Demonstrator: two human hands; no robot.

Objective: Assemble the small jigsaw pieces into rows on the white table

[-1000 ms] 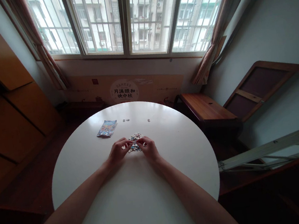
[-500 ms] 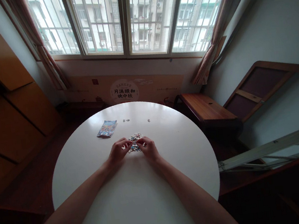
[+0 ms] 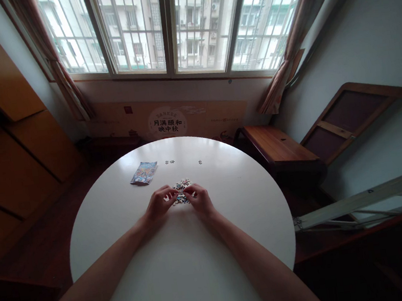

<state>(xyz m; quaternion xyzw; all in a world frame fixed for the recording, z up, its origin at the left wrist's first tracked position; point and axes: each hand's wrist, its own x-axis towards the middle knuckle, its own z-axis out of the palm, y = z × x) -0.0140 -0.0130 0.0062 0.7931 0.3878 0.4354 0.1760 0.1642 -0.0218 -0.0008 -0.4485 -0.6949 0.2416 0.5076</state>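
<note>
A heap of small jigsaw puzzle pieces (image 3: pixel 185 200) lies near the middle of the round white table (image 3: pixel 187 271). Over it, my left hand (image 3: pixel 160 200) comes in from the left and my right hand (image 3: pixel 200 200) from the right. Thumb and fingertips are pinched together on both, and they meet at a small jigsaw puzzle piece (image 3: pixel 181 192) held between them. Its picture is too small to make out. Part of the heap is hidden behind the fingers.
A colourful printed packet (image 3: pixel 144 173) lies at the back left of the table. Several loose pieces (image 3: pixel 170 162) lie near the far edge, and another piece (image 3: pixel 200 162) sits farther right. A wooden stool-like table (image 3: pixel 282 145) stands beyond the right edge.
</note>
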